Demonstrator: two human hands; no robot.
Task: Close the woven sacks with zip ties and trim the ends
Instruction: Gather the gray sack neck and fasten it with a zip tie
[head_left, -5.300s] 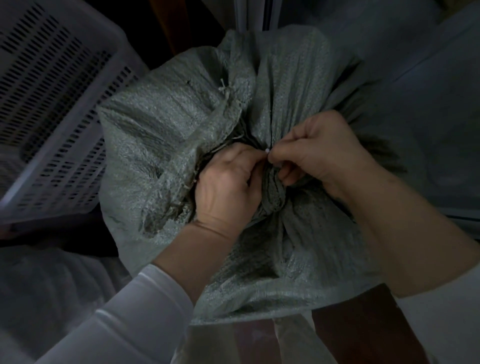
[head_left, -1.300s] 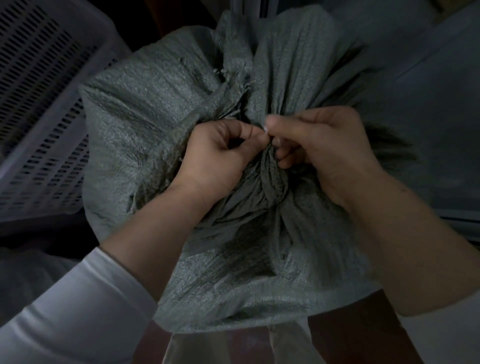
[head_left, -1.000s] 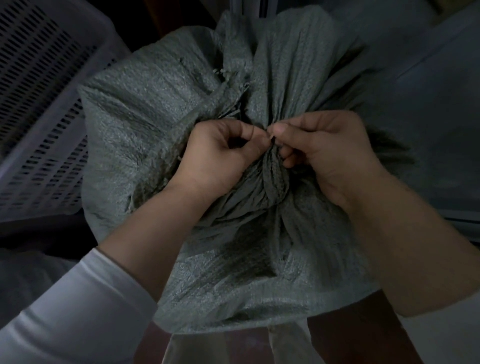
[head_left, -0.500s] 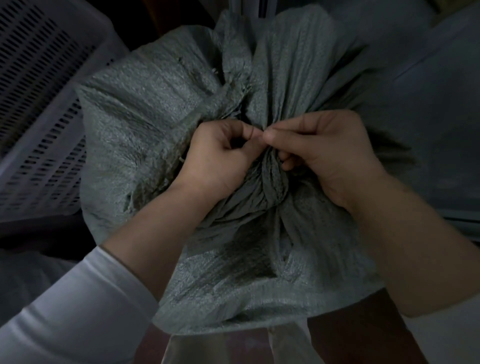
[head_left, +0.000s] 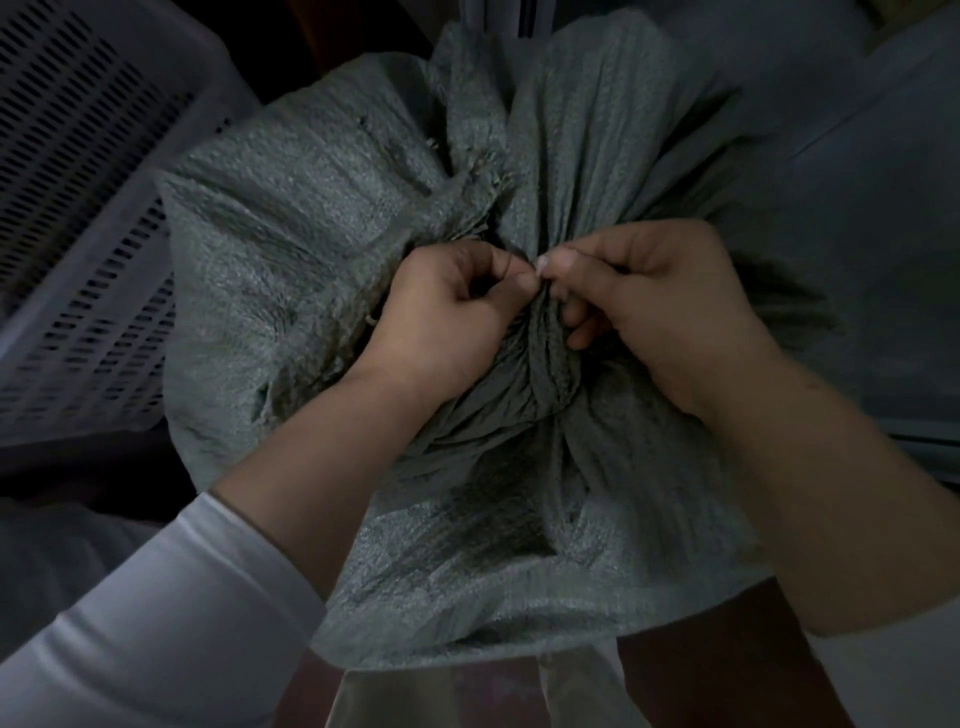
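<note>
Thumb and forefinger tips of the left hand (head_left: 447, 317) and right hand (head_left: 654, 306) met, curled tight, pinching the gathered neck of a grey-green woven plastic sack (head_left: 291, 234). Whether a zip tie lay between them could not be told. The sack bulged out around both wrists. A white slotted plastic crate (head_left: 78, 218) stood just beside its left edge.

Pretty dim shot, everything's looking grey-blue and soft. Shadows are pooling in the folds of the sack (head_left: 291, 244), and the wide lens is bending the crate (head_left: 104, 312) at the left edge.
</note>
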